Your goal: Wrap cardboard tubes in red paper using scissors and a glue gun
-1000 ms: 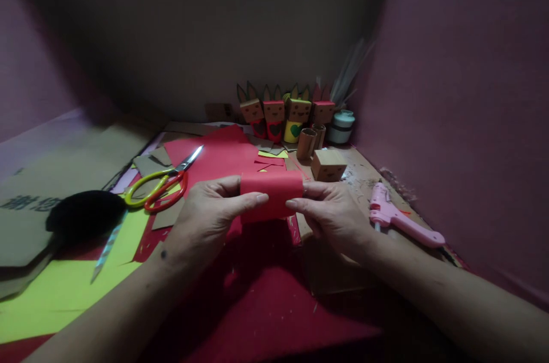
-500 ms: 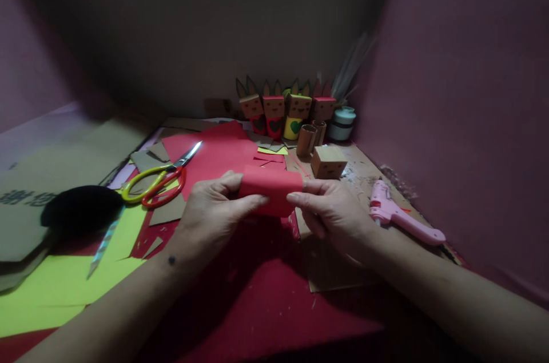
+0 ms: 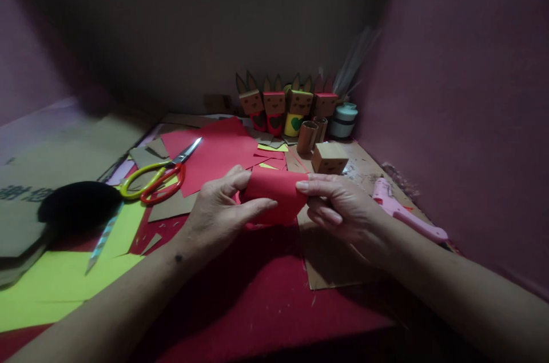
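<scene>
the left hand [image 3: 218, 203] has its thumb laid across the front of a small, bent piece of bright red paper [image 3: 281, 194], with its other fingers at or behind the left edge, partly hidden; the gap between thumb and fingers is narrow, with the paper in it; the right hand [image 3: 347, 206] pinches the upper right corner of that same piece between thumb and forefinger, closed down to the paper, its remaining fingers curled below; the piece is held up between the two hands, above the dark red tabletop [image 3: 266, 306]; a flat brown cardboard sheet [image 3: 330, 266] lies below the right hand; beyond the fingers stands a box-shaped brown cardboard head with a drawn face [image 3: 330, 158], near two upright brown cardboard tubes [image 3: 307, 137]; to the right lies a pink plastic glue gun [image 3: 407, 217]; to the left, metal scissors with one yellow and one red handle [image 3: 159, 177] lie with their blades over a large flat red paper sheet [image 3: 223, 148]; nearer the left forearm are a blue-and-white striped pencil [image 3: 101, 242] and bright yellow paper sheets [image 3: 55, 277]
</scene>
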Motion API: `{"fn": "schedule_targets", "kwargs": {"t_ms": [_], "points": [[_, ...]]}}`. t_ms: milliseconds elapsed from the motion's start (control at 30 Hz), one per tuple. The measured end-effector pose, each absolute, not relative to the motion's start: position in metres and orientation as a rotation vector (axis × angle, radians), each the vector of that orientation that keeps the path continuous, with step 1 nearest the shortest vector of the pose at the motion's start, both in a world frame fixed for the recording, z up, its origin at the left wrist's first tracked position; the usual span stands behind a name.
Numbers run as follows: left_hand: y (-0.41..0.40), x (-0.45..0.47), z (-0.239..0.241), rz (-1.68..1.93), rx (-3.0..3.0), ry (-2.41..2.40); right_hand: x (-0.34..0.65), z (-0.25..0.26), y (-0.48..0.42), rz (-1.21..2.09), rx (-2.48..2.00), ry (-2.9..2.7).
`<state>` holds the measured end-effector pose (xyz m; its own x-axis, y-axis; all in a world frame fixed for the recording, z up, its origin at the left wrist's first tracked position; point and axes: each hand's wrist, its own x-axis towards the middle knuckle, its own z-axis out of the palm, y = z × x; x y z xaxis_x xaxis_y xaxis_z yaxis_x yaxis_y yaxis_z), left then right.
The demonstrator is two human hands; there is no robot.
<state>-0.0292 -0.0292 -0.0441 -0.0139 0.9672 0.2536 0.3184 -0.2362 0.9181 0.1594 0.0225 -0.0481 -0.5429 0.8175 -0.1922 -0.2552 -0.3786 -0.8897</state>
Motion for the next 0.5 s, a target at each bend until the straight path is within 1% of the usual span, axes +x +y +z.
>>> {"fn": "schedule_targets", "kwargs": {"t_ms": [167, 333, 400, 500], "points": [[-0.030, -0.026, -0.040, 1.226, 1.356, 1.286, 0.161, -0.053, 0.019, 1.887, -0.851, -1.311], [-0.032, -0.026, -0.035, 1.232, 1.234, 1.315, 0.161, -0.051, 0.012, 1.752, -0.864, -1.442], [-0.032, -0.027, -0.035, 1.225, 1.245, 1.302, 0.161, -0.050, 0.011, 1.754, -0.863, -1.416], [-0.031, -0.029, -0.039, 1.245, 1.427, 1.329, 0.161, -0.048, 0.015, 1.852, -0.878, -1.304]]}}
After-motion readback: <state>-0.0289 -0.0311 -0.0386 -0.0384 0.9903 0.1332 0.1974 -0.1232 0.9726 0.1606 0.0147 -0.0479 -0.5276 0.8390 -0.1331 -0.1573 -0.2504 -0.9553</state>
